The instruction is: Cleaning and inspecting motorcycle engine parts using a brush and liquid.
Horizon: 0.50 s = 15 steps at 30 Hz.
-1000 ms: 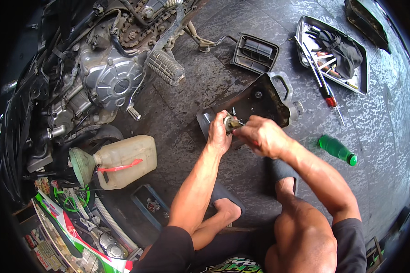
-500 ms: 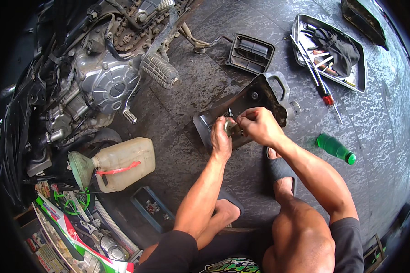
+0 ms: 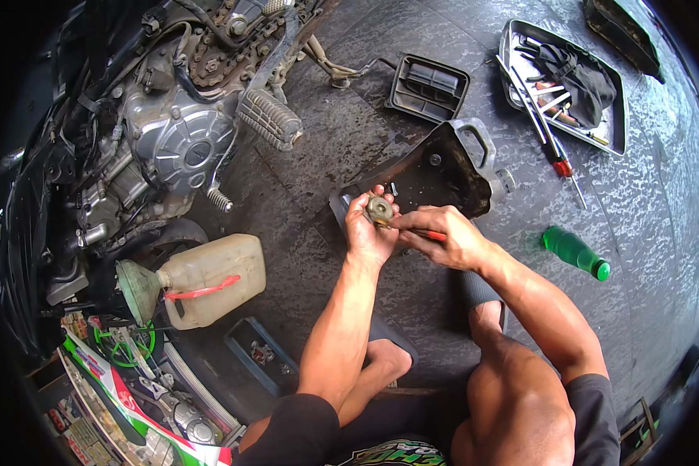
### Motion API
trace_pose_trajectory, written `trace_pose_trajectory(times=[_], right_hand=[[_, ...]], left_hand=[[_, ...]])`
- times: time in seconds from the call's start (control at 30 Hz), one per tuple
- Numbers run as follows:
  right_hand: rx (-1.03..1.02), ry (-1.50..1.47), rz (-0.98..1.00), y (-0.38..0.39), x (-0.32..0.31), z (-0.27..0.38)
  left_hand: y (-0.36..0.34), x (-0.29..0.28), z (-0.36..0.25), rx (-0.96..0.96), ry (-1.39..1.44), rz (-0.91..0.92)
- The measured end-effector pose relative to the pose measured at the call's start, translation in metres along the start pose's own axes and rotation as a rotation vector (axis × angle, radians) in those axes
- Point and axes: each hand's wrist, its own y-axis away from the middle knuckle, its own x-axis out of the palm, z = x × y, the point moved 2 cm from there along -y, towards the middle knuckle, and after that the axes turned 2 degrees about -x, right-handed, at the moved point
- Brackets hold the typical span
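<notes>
My left hand (image 3: 371, 233) is palm up, its fingers curled round a small round metal part (image 3: 380, 208) with a hole in its middle. In my right hand (image 3: 450, 237) is a slim tool with a red handle (image 3: 429, 234), pinched between thumb and fingers. The tool's working end meets the lower edge of the round part; its exact kind is too small to tell. Both hands are over the near edge of a cut-open dark plastic jug (image 3: 412, 182), which lies on its side with dark wet residue and a small metal piece inside.
At left stands a motorcycle engine (image 3: 182, 144) with a footpeg (image 3: 270, 120). A cream jerrycan (image 3: 217, 279) with a green funnel (image 3: 136, 289) lies nearby. A green bottle (image 3: 575, 252), a red-handled screwdriver (image 3: 561, 167), a tool tray (image 3: 617, 128) and a black box (image 3: 429, 87) are on the floor.
The round part has turned to show its holed face upward in my left palm. My right hand has shifted slightly right and down, and the red handle now shows in it.
</notes>
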Motion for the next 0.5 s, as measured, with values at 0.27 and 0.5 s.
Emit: trace_pose_trajectory(times=[0.27, 0.5], right_hand=[[-0.111, 0.159, 0.082, 0.016, 0.000, 0.002], [-0.140, 0.124, 0.117, 0.009, 0.003, 0.017]], left_hand=[[0.000, 0.006, -0.012, 0.000, -0.014, 0.052], [0.006, 0.012, -0.003, -0.017, 0.019, 0.094]])
